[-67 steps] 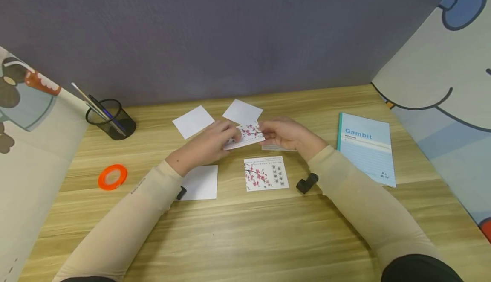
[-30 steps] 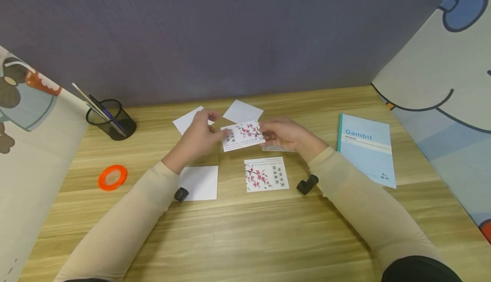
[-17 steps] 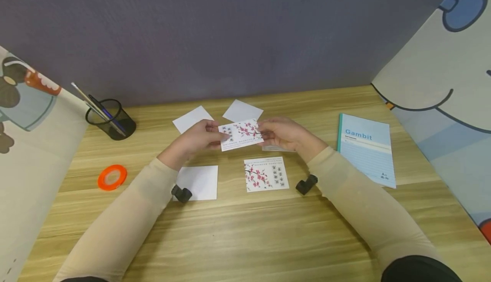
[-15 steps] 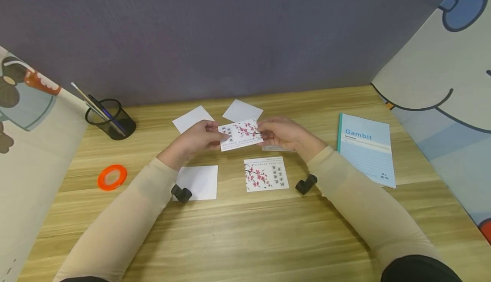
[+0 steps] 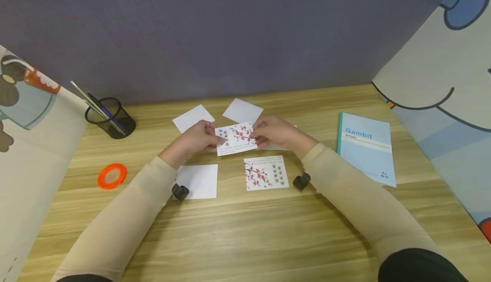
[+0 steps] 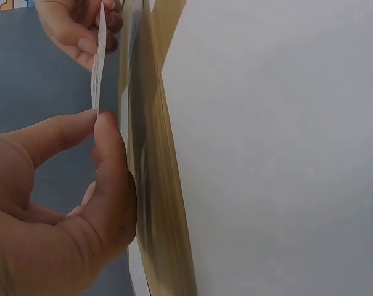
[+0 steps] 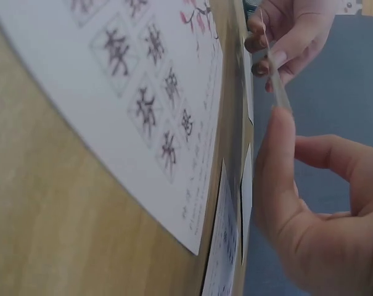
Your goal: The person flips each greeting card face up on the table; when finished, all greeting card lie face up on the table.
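Between my two hands is a small white card (image 5: pixel 238 142) printed with pink blossoms and dark characters, raised off the table with its face towards me. My left hand (image 5: pixel 192 140) pinches its left end between thumb and fingers, and my right hand (image 5: pixel 279 133) pinches its right end. In the left wrist view the card (image 6: pixel 97 74) appears edge-on. A like blossom card (image 5: pixel 266 173) lies turned round on the table below. One more card (image 5: pixel 277 148) is mostly hidden under my right hand. A blank white card (image 5: pixel 201 181) lies by my left wrist.
Two blank white cards (image 5: pixel 242 110) lie behind the hands. At the far left stands a black mesh pen cup (image 5: pixel 126 124) with pens, and an orange tape roll (image 5: pixel 102 178) lies nearer. A blue notebook (image 5: pixel 366 158) lies on the right, and a grey partition (image 5: pixel 238 39) closes off the back.
My left hand let go of the card's left end, opened, and took hold of it again. The card has tipped to show its face, then shifted slightly left and down with my right hand.
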`<control>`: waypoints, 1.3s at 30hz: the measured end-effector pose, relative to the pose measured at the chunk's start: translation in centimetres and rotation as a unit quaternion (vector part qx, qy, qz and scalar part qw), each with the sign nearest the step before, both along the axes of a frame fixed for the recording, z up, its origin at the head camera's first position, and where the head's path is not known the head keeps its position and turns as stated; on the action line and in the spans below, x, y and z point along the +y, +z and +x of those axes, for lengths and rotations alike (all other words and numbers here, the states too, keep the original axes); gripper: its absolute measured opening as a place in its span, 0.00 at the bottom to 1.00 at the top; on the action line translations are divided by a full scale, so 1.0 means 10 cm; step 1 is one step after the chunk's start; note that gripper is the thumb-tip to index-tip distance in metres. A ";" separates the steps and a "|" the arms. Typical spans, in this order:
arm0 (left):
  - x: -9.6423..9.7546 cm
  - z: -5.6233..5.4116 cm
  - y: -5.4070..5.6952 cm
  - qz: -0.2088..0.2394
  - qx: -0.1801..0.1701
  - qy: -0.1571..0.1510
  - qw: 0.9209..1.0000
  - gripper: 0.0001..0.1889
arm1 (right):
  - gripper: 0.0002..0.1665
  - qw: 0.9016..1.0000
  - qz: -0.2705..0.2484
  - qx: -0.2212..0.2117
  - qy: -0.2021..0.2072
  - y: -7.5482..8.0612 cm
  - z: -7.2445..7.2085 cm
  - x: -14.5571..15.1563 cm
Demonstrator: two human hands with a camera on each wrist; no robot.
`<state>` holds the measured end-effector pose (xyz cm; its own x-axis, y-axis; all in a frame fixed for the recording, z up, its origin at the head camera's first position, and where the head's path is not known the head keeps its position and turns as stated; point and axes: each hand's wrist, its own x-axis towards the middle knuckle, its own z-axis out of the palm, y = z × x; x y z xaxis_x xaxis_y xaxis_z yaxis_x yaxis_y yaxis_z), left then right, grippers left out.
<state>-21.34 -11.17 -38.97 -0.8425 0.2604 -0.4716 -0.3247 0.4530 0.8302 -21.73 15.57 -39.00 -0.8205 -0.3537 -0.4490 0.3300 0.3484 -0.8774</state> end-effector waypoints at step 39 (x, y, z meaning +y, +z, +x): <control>-0.05 -0.01 0.01 -0.201 0.086 -0.067 0.973 0.30 | 0.20 0.992 0.097 0.048 0.067 -0.01 0.01 -0.12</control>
